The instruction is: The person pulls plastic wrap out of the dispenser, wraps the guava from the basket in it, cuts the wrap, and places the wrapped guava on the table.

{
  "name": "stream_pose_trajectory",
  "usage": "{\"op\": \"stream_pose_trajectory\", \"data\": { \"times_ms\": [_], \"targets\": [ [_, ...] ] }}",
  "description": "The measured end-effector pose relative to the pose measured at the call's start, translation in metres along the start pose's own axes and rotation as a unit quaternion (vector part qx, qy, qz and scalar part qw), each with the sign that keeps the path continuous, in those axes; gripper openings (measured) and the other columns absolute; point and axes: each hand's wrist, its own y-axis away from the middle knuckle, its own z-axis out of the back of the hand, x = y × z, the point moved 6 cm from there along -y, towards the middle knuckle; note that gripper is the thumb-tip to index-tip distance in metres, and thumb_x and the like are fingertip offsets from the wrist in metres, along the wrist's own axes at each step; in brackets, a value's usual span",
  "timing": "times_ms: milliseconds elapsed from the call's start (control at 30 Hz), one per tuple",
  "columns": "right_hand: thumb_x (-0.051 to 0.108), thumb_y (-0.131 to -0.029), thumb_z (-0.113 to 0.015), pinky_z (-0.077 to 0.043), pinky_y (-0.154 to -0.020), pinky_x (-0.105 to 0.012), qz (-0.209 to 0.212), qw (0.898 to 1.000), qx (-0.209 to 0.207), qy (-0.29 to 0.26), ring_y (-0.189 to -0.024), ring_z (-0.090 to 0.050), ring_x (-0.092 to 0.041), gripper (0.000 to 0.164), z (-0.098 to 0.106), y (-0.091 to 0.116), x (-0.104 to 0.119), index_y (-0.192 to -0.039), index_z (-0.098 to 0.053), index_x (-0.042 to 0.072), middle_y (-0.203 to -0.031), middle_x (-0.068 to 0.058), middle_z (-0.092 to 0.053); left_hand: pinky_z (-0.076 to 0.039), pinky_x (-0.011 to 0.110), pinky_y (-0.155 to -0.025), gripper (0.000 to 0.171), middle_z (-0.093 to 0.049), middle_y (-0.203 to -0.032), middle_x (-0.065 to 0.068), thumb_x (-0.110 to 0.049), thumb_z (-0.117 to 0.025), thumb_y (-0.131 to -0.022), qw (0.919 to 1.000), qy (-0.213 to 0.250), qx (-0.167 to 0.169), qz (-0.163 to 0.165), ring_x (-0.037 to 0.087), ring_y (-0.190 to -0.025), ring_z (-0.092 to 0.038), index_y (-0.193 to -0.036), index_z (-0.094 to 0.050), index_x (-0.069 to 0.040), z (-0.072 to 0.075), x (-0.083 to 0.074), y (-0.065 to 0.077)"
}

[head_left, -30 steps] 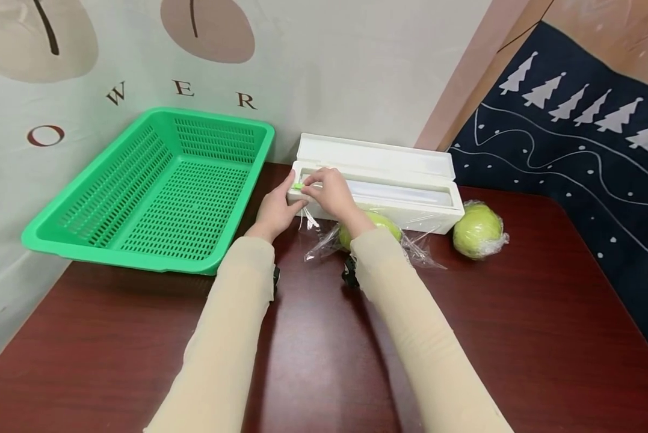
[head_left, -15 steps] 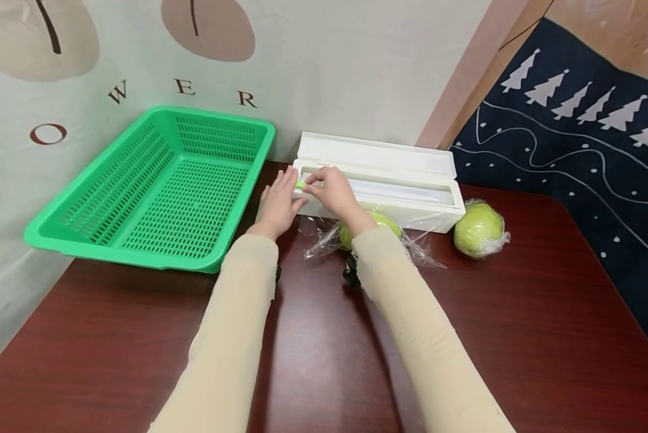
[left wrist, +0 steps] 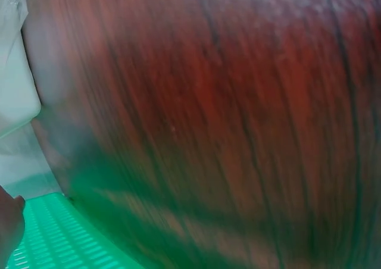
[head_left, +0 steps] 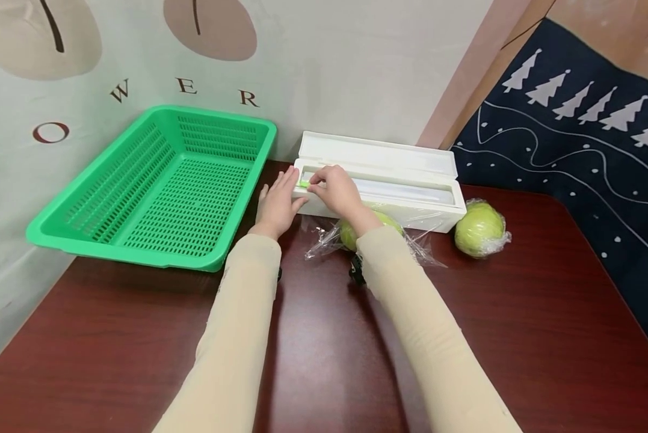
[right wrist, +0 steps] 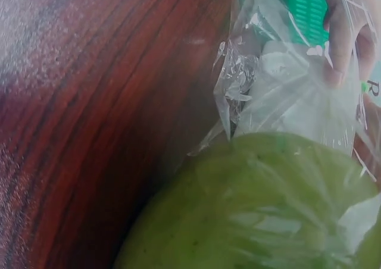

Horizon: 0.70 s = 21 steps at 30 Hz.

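Observation:
A long white cling film box [head_left: 405,211] stands against the wall with its lid [head_left: 378,155] raised. My right hand [head_left: 336,191] pinches a small bright-green slide cutter [head_left: 304,184] near the left end of the box's front edge. Fairly straight fingers of my left hand [head_left: 277,205] rest against the box's left end. In front of the box sits a round green fruit [head_left: 349,236] under clear cling film [head_left: 322,242], partly hidden by my right wrist. The right wrist view shows this fruit [right wrist: 250,209] close up, with film running from it to the box.
A green slotted basket [head_left: 194,262] stands to the left of my left hand. At the box's right end lies another green fruit [head_left: 478,230], wrapped in film. Everything stands on a dark red wooden table [head_left: 313,361], with a fabric-covered wall behind.
My left hand's fingers have straightened and shifted against the box's end. My right hand and the green slide cutter have moved slightly to the right.

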Motion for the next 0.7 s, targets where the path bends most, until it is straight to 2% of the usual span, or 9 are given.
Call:
{"op": "stream_pose_trajectory", "data": {
  "times_ms": [233,500,700],
  "targets": [
    [0.025,-0.090,-0.062,-0.047,-0.088,-0.036,-0.003,1.000,0.005,0.028,-0.105,-0.053,-0.021,0.023,0.0024,0.0015,-0.0013,-0.103,-0.069,0.008,-0.111,-0.004,-0.064,-0.013,0.053,-0.115,0.069,-0.014,-0.158,0.003,-0.035,-0.051,-0.095,1.0000,0.001,0.003,0.002,0.024,-0.145,-0.014,-0.150,-0.017,-0.013,0.0001,0.0002,-0.0008],
    [0.024,-0.090,-0.061,-0.046,-0.092,-0.036,-0.007,0.999,0.021,0.036,-0.109,-0.052,-0.022,0.023,0.0056,0.0019,-0.0002,-0.105,-0.068,0.007,-0.114,-0.006,-0.063,-0.009,0.053,-0.116,0.068,-0.015,-0.158,0.001,-0.035,-0.051,-0.095,1.0000,0.000,0.004,0.008,0.023,-0.146,-0.013,-0.151,-0.017,-0.015,0.0013,-0.0017,-0.0009],
    [0.018,-0.089,-0.062,-0.043,-0.099,-0.036,0.008,1.000,0.013,0.002,-0.109,-0.055,-0.026,0.022,0.0093,0.0069,-0.0078,-0.102,-0.068,0.002,-0.110,-0.011,-0.065,-0.010,0.053,-0.116,0.068,-0.015,-0.158,0.002,-0.036,-0.050,-0.095,1.0000,0.004,0.004,0.005,0.023,-0.145,-0.014,-0.150,-0.017,-0.014,0.0001,0.0019,0.0000]
  ]
}}
